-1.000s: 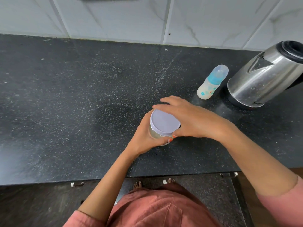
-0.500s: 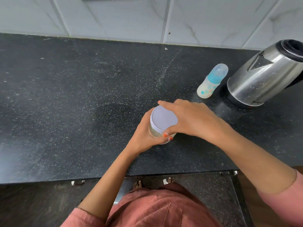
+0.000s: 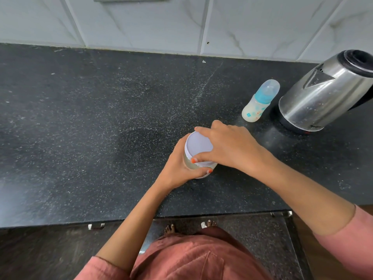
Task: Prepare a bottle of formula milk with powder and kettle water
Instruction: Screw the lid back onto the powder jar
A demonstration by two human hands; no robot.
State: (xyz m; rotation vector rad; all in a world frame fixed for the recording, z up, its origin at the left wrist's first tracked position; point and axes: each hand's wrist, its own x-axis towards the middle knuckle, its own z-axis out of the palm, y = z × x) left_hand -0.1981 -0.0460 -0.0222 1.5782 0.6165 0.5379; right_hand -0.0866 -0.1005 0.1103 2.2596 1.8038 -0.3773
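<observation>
A clear powder jar with a pale lilac lid (image 3: 197, 146) stands on the black counter (image 3: 80, 138) near its front edge. My left hand (image 3: 179, 168) wraps around the jar's body from the left. My right hand (image 3: 230, 147) lies over the lid, thumb and fingers gripping its rim. A baby bottle (image 3: 259, 103) with a blue collar and clear cap stands capped further back on the right, holding whitish liquid. Beside it a steel kettle (image 3: 327, 93) sits on its base at the right edge.
A white tiled wall (image 3: 181, 23) runs along the back of the counter. The counter's front edge crosses the lower part of the view, with cabinet handles (image 3: 96, 226) and my feet on the floor below.
My right hand has turned on the lid, its thumb sliding round the near rim toward the left. The jar and my left hand stay in place.
</observation>
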